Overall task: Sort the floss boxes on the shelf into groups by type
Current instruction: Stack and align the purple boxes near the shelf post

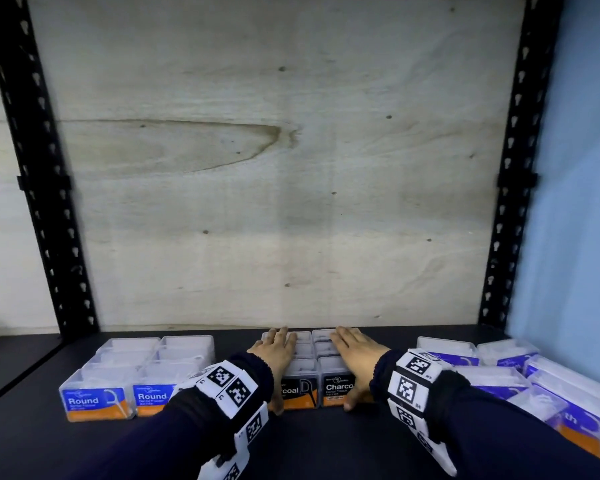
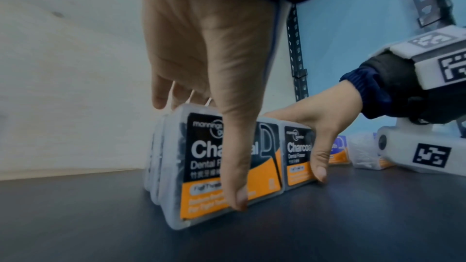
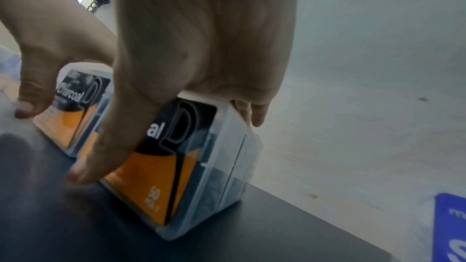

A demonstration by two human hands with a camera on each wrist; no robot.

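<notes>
In the middle of the dark shelf (image 1: 326, 445) stand the Charcoal floss boxes (image 1: 300, 391), black and orange in front. There are six of them, in two rows of three that go from near to far, side by side and touching.

The left hand (image 1: 274, 355) lies on top of the left row, fingers stretched out flat to the far box and thumb (image 2: 235, 166) down the front label. It grasps nothing; it just presses. The right hand (image 1: 355, 355) does the same on the right row, with its thumb (image 3: 113, 140) down the front of the near box.

To the left, a bit apart, are six Round floss boxes (image 1: 97, 403), blue and orange, also in two rows of three. To the right is a loose bunch of blue floss boxes (image 1: 548, 407); some tilt, and I cannot count them for sure.
</notes>
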